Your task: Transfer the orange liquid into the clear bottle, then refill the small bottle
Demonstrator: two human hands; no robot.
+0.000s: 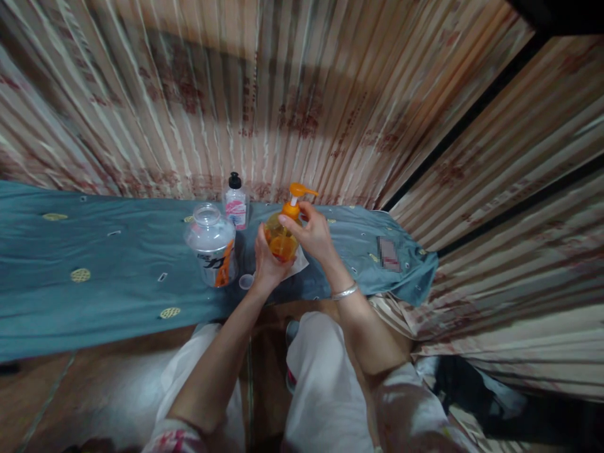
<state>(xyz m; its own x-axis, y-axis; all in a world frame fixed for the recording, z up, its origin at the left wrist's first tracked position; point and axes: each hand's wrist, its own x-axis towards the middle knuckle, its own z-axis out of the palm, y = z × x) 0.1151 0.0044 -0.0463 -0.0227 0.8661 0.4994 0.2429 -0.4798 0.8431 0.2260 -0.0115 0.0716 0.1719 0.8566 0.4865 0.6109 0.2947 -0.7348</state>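
- Fingers of the left hand point(272, 267) are bent round the low part of the pump bottle point(282, 244).
- Thumb and fingers of the right hand point(317, 235) pinch the same bottle higher up, near its orange collar point(291, 210). A shiny silver bracelet point(345, 292) goes round that wrist.
- The pump bottle looks like see-through yellow plastic, round and smooth, with an orange top.
- It is held over the worktop point(123, 258), by a flat white paper point(299, 264). I can't tell if its bottom touches anything.
- It is almost straight up, with the top tipping a bit to the right. Its orange spout point(309, 190) points right.
- On the left stands a big clear bottle point(207, 242), fat and shiny, with an open mouth. A little clear lid point(246, 281) lies beside it.
- Farther back stands a small bottle point(236, 206) with a black top.
- Blue-green cloth covers the worktop, and a folded curtain point(292, 82) hangs behind.
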